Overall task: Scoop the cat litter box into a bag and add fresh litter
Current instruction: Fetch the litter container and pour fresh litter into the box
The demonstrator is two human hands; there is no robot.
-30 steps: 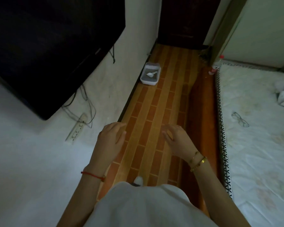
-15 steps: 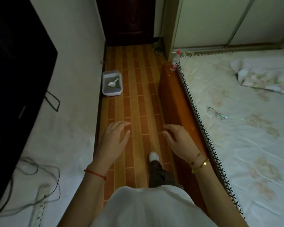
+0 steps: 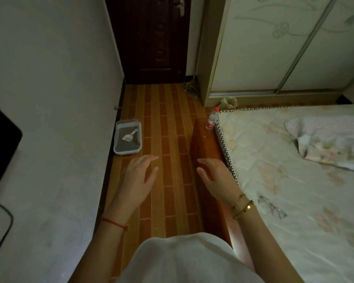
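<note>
Litter box, a pale grey rectangular plastic tray (image 3: pixel 117 139), sits on the brown brick-patterned floor (image 3: pixel 172 129) against the left wall, well ahead of the person. A white slotted plastic scoop (image 3: pixel 129 136) lies inside it on the grey litter. The left hand (image 3: pixel 138 177) and the right hand (image 3: pixel 217 177) hang out in front, fingers loosely spread, holding nothing. The right one is above the orange-brown wooden bed frame (image 3: pixel 202 139). No bag or fresh litter is in view. The task looks barely begun: scooping, bagging and refilling are all left to do.
</note>
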